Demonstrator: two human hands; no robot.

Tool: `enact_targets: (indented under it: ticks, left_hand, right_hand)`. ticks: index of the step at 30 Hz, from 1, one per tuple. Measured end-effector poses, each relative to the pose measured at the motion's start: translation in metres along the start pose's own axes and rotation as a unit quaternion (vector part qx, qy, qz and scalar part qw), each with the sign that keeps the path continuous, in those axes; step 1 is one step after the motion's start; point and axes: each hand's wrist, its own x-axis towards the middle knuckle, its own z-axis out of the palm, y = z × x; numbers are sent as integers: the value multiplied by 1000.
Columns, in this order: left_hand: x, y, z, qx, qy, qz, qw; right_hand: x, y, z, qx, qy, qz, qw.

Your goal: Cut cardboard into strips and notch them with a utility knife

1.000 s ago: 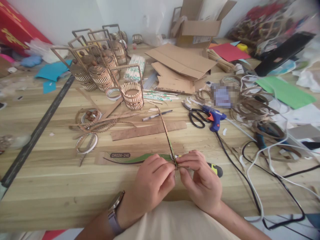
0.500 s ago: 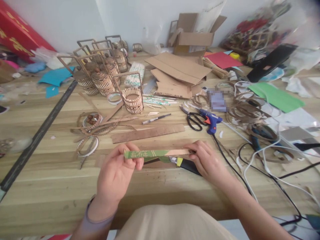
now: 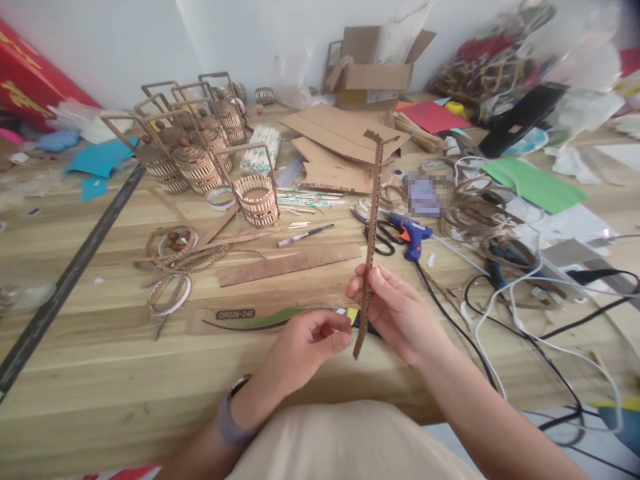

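My right hand (image 3: 393,307) is closed on a narrow corrugated cardboard strip (image 3: 373,220) and holds it almost upright, edge towards me, above the table. The strip's top end is bent over to the left and its lower end bends slightly. Beside that lower end my left hand (image 3: 315,347) has loosely curled fingers, the thumb a little apart, with nothing seen in it. Under the hands lies a green and brown printed cardboard piece (image 3: 265,319) marked DR026-24E. A utility knife (image 3: 353,316) with a yellow collar is partly hidden behind my hands.
A blue glue gun (image 3: 413,233) and black-handled scissors (image 3: 384,241) lie beyond my right hand. Farther left stand a small stick basket (image 3: 256,200) and several lidded ones with handles. Cables (image 3: 480,333) run along the right. Cardboard sheets (image 3: 335,137) lie at the back.
The strip has swung from level between both hands to nearly upright in my right hand. My left hand has let go of it and moved right and down.
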Motion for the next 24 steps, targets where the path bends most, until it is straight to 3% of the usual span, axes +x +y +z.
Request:
enact_targets:
  ticks: [9,13,16,19,24]
  left_hand:
    - [5,-3,3,-58,-21,-46,997]
    - [8,-1,1,-187,-58,-94,976]
    - [10,-1,-1,-264,-56,-120,955]
    - [12,-1,-3,-305,-49,-134,942]
    - [16,-5,0,-335,-38,-121,934]
  right_hand:
    - [13,16,7,14,36,9,999]
    - [13,24,0,-29,33,16,999]
    - [4,30,-4,-127,82,-49,987]
    - [-14,31,-5,-301,106,-182,930]
    - [-42,26,-3,-490,20,-371,788]
